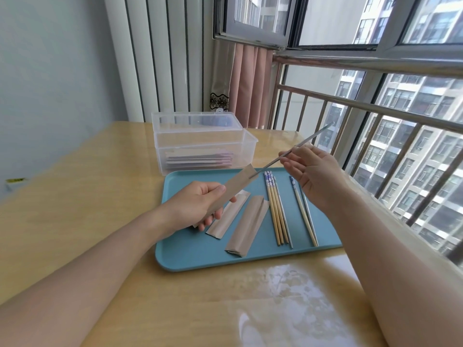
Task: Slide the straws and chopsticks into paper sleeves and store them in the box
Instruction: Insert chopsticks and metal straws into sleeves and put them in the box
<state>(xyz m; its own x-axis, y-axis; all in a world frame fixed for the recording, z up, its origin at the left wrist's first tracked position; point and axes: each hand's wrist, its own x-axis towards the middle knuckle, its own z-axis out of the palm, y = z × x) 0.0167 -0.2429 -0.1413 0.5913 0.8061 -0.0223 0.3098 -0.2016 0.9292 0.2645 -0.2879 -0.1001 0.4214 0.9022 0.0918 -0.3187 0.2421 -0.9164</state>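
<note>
Right-hand fingers point(288, 156) pinch a thin grey metal straw point(300, 144) near its middle; the left hand point(200, 204) grips a brown paper sleeve point(233, 190) between thumb and fingers, mouth tilted up toward the straw. Straw tip sits at the sleeve's open end, above the blue tray point(190, 256); whether it is already inside or just touching the lip I cannot tell. Risks: the tip may catch the paper edge and crumple or tear it if the angle is off; a flattened mouth may refuse entry; a pinch this far from the tip lets that end wander. Straw looks slim, straight and rigid, matte grey. Two more sleeves point(246, 225) lie on the tray beside patterned chopsticks point(275, 209). Clear box point(248, 149) behind, lid up, holds filled sleeves.
</note>
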